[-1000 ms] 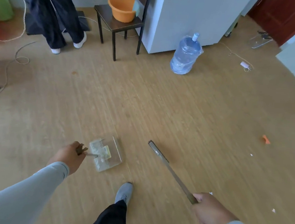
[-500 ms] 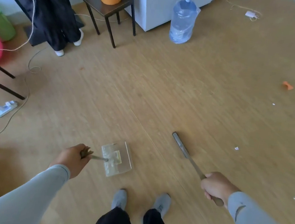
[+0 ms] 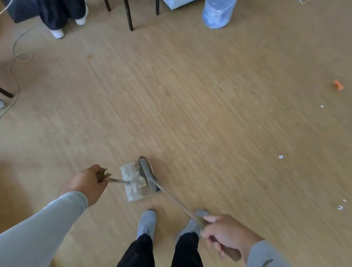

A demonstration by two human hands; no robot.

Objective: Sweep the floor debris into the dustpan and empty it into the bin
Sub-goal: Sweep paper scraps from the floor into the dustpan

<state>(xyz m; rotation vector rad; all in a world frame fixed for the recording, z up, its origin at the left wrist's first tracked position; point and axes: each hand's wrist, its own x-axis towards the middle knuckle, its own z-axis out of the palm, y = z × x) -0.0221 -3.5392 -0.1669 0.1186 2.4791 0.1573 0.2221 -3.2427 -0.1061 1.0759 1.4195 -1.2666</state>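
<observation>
Left hand (image 3: pixel 85 182) gripping dustpan (image 3: pixel 135 183) handle, right hand (image 3: pixel 227 233) gripping broom (image 3: pixel 148 174), head against dustpan mouth

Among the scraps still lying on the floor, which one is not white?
The orange scrap, far out on the right side of the floor. It is larger than the other scraps, and the small bits scattered nearer the person are all white.

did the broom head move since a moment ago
Yes. The broom head swung left and now lies against the dustpan; before, bare floor separated them.
</observation>
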